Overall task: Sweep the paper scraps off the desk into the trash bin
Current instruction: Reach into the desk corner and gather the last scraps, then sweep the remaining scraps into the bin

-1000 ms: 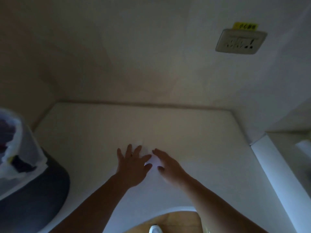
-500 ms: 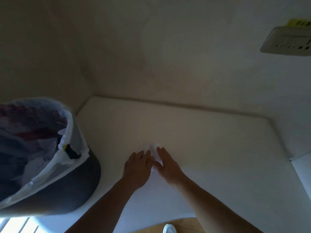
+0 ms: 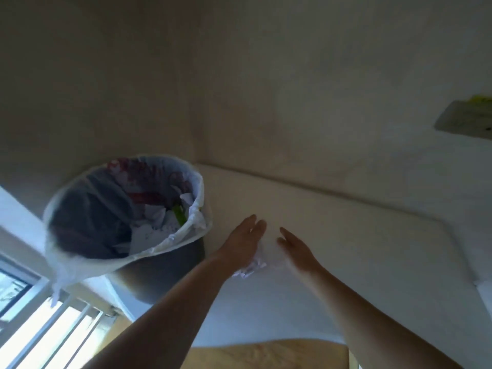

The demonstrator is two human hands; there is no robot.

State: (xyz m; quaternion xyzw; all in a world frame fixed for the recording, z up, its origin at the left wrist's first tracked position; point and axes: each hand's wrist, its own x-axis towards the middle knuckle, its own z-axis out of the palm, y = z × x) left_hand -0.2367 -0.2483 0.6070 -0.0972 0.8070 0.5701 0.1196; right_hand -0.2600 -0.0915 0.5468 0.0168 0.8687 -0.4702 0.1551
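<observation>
Desk [image 3: 359, 262]: pale, flat top, set into a wall corner; taken as the landmark for all entries below.

Trash bin [image 3: 159, 272]: dark body, lined with a thin white bag [image 3: 198, 209]; placed against the desk's left edge, its rim level with or slightly above the top. Crumpled paper and a green item are seen inside.

Risk, as judged: the bin's raised rim and the bag's loose fold at the desk's left edge could block or deflect swept scraps, so that pieces are dropped into the gap between desk and bin or onto the floor. Light scraps could also be scattered if the hands are parted or moved too fast.

Left hand [image 3: 243, 242]: laid open on the desk, left of its middle and nearer the bin, fingers straight and close together. Nothing is gripped; its near edge is set against the scraps.

Right hand [image 3: 298, 250]: open likewise, fingers extended, held just right of the left hand. Nothing is grasped; contact with the scraps cannot be told.

Paper scraps [image 3: 251, 267]: small white crumpled pieces, gathered on the desk between the two hands, nearer the left wrist, apart from the bin.
</observation>
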